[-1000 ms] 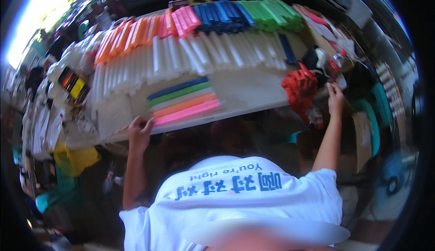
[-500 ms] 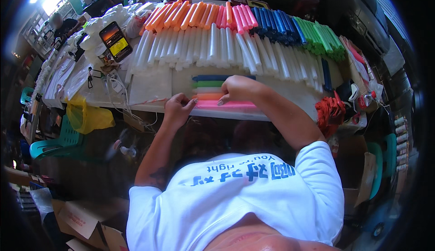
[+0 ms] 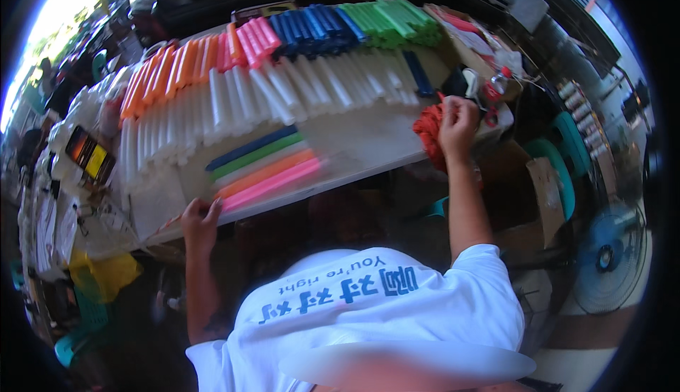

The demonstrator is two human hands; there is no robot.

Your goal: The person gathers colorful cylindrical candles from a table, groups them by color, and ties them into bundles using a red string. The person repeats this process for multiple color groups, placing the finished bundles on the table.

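Five candle-like sticks lie side by side near the table's front edge: a blue stick (image 3: 248, 149), a green stick (image 3: 258, 154), a whitish stick (image 3: 261, 164), an orange stick (image 3: 265, 173) and a pink stick (image 3: 273, 184). At the left end of the pink one is my left hand (image 3: 200, 223), its fingers curled together; what they pinch is too small to make out. A thin striped strip (image 3: 164, 228) runs from beside that hand along the edge. My right hand (image 3: 459, 124) reaches to the table's right corner, its fingers closed on a crumpled red plastic bundle (image 3: 427, 133).
Behind lie rows of white sticks (image 3: 234, 98), with orange (image 3: 170, 73), pink, blue and green bundles beyond. A phone (image 3: 90, 155) leans at the left. Off the left edge hangs a yellow bag (image 3: 106, 276). A bottle (image 3: 498, 84) and a fan (image 3: 608, 257) are at the right.
My right hand has left the row of coloured sticks and moved right to the red bundle. My left hand stays by the sticks' left end. The view has turned to the right.
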